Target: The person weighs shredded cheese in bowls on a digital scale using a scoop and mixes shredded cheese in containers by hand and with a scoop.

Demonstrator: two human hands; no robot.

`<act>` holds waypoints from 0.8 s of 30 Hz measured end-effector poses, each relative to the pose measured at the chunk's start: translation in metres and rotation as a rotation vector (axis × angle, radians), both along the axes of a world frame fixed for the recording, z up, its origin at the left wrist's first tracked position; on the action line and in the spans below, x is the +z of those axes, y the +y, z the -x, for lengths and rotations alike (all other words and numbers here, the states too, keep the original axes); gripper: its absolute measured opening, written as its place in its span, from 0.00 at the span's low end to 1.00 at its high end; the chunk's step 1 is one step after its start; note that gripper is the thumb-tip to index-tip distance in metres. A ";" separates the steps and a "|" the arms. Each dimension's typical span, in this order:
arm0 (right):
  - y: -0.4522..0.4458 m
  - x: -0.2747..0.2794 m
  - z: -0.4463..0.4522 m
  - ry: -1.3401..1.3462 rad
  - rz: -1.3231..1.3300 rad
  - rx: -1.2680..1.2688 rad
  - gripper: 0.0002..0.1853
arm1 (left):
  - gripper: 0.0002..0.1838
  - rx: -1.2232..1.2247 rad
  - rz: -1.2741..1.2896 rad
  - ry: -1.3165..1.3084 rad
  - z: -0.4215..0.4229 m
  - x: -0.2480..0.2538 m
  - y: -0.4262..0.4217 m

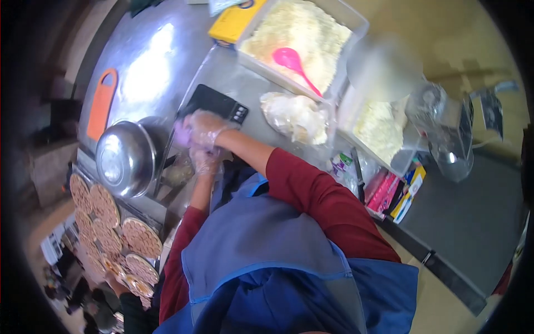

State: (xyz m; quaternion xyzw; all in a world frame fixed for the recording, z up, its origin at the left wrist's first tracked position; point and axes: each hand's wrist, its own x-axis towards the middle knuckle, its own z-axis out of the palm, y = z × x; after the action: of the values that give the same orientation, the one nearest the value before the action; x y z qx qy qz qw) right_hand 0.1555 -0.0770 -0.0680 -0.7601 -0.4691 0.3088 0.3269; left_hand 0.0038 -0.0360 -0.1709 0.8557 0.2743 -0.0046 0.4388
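Your right hand [208, 127], in a clear plastic glove, was at a lilac thing [182, 134] over the near left part of the black digital scale [208, 100], on the metal bench [167, 72]. Your left hand [204, 160], gloved too, was just on the near side of it, the two almost meeting. Motion blur hid the fingertips, so you could not tell from this view whether either hand was gripping, nor what the lilac thing was. Good handling there seemed to call for small, steady finger movements, with the left hand as a near support and the loose glove plastic kept out of the pinch. Your right wrist lay near the scale's buttons, so a slightly raised forearm would have been the safer posture; any weight leaned on the scale could have upset a reading. To the left, the steel bowl [118, 158] stood near enough that a wide elbow or a quick sweep might have knocked it. To the right, the white mass in clear plastic [295, 117] lay beside the scale, below the tub of pale powder [272, 76] with its pink spoon [288, 57], so compact movements suited that side too. Keeping both wrists low and relaxed, just clear of the scale, would have given the best control.
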 end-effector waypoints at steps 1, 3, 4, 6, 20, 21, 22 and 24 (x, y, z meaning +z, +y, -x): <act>-0.011 0.014 0.006 0.009 -0.013 -0.026 0.14 | 0.40 0.000 -0.065 0.164 -0.004 0.022 -0.008; -0.033 0.059 0.005 0.011 -0.034 -0.069 0.14 | 0.41 0.079 -0.142 0.068 0.016 -0.004 -0.010; -0.056 0.083 0.001 0.068 -0.045 0.015 0.14 | 0.41 0.058 -0.148 0.066 0.024 -0.010 -0.004; -0.109 0.123 -0.008 0.156 -0.095 0.131 0.13 | 0.41 0.282 0.015 -0.125 0.032 -0.015 0.005; -0.500 0.085 0.001 -0.290 0.673 -0.633 0.18 | 0.40 0.298 -0.263 -0.404 -0.051 0.145 -0.100; -0.501 0.085 0.006 -0.292 0.659 -0.623 0.18 | 0.39 0.267 -0.184 -0.443 -0.054 0.145 -0.103; -0.501 0.088 0.014 -0.398 0.667 -0.637 0.18 | 0.39 0.281 -0.198 -0.446 -0.055 0.148 -0.110; -0.489 0.104 0.009 -0.510 0.652 -0.634 0.17 | 0.38 0.199 -0.208 -0.447 -0.057 0.156 -0.124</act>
State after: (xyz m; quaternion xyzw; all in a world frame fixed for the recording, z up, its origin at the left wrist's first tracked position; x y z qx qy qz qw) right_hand 0.1470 -0.5662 0.0363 -0.9782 -0.1600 0.1299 0.0258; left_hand 0.0604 -0.1599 -0.0152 0.8449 0.2525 0.2558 0.3962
